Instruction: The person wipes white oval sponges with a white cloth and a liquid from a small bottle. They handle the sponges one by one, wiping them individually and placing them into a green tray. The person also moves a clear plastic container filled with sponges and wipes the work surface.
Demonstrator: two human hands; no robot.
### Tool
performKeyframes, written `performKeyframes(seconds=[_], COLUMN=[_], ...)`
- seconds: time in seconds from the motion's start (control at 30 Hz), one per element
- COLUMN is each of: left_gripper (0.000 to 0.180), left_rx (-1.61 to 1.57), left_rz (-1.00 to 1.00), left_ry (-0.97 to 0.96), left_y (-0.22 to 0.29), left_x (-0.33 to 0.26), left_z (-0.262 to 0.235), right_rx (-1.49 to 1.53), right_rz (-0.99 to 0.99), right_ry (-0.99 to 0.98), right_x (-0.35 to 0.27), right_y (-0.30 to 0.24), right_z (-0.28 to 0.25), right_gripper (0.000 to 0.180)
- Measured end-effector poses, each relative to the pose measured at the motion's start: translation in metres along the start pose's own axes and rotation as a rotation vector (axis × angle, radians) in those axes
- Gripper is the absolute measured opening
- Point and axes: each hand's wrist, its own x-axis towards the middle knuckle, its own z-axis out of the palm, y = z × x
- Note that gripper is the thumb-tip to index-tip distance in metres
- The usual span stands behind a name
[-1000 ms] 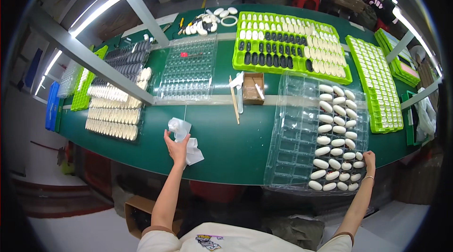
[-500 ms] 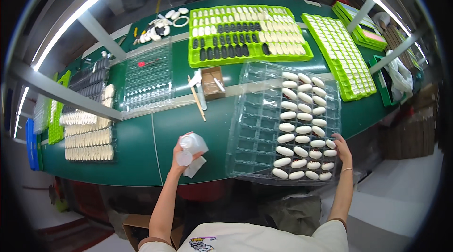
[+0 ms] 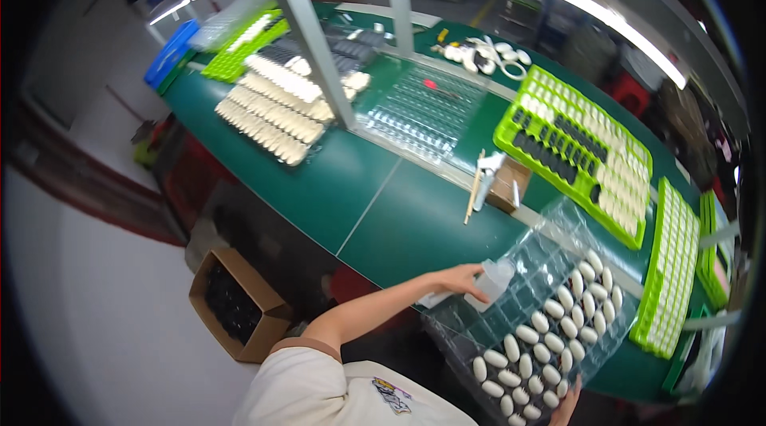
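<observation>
My left hand (image 3: 464, 280) is closed around a translucent white plastic bottle (image 3: 496, 278), over the left part of a clear plastic tray (image 3: 520, 260). White oval pieces (image 3: 553, 341) fill the tray's right part in rows, while its left pockets hold none. At the tray's near right edge my right hand (image 3: 568, 404) grips the rim; its fingers show only in part. The tray's near side hangs past the edge of the table. Something white and flat, like paper (image 3: 433, 299), shows beneath my left wrist.
Green trays (image 3: 511, 132) of white and black pieces stand at the far right. A small cardboard box (image 3: 504, 189) and wooden stick (image 3: 473, 191) lie beyond the clear tray. Cream pieces (image 3: 275, 119) sit at left, by a metal post (image 3: 307, 35). An open carton (image 3: 267, 316) stands below the table.
My view has turned toward the left. The clear tray has come nearer to me, past the table edge, with my right hand at it. The bottle in my left hand is now over the tray.
</observation>
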Motion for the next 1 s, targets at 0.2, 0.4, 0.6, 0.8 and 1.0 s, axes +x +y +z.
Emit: performKeyframes(seconds=[0.2, 0.4, 0.6, 0.8, 1.0], left_gripper=[0.064, 0.07, 0.074, 0.073, 0.072], left_rx=[0.394, 0.498, 0.507, 0.503, 0.526], left_rz=[0.127, 0.176, 0.126, 0.159, 0.235], left_ry=[0.166, 0.29, 0.374, 0.368, 0.35], left_y=[-0.036, -0.051, -0.048, -0.037, -0.005], left_x=[-0.013, -0.037, -0.089, -0.139, -0.192], left_z=[0.007, 0.005, -0.001, -0.027, -0.064], right_rx=[-0.021, -0.051, -0.129, -0.155, -0.118], right_rz=[0.028, 0.021, -0.002, -0.038, -0.159], right_ry=[0.082, 0.122, 0.152, 0.144, 0.144], right_x=[0.002, -0.023, -0.066, -0.124, -0.173], right_y=[0.013, 0.054, 0.058, 0.058, 0.055], right_z=[0.043, 0.054, 0.035, 0.054, 0.13], right_gripper=[0.054, 0.054, 0.054, 0.054, 0.054])
